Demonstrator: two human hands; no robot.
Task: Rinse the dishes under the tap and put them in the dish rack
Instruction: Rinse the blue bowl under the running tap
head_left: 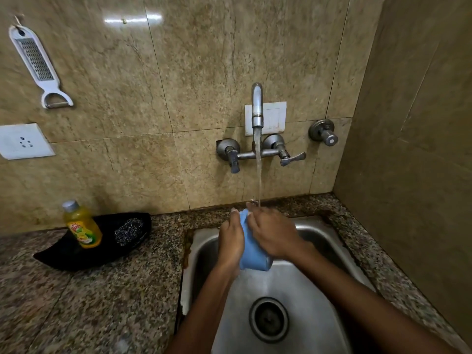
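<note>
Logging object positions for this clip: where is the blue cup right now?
In the head view the blue cup is held between the left hand and right hand, over the sink under the tap.

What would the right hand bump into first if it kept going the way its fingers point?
Probably the water stream at its fingertips, then the tiled wall behind the sink; the right hand points up-left over the blue cup. Depth is unclear.

The speckled stone counter (107,297) has a steel sink (306,284) set in its right side. Near the back edge lies a black tray (63,256), with a yellow soap bottle (81,226) and a scrubber (127,232) on it.
</note>
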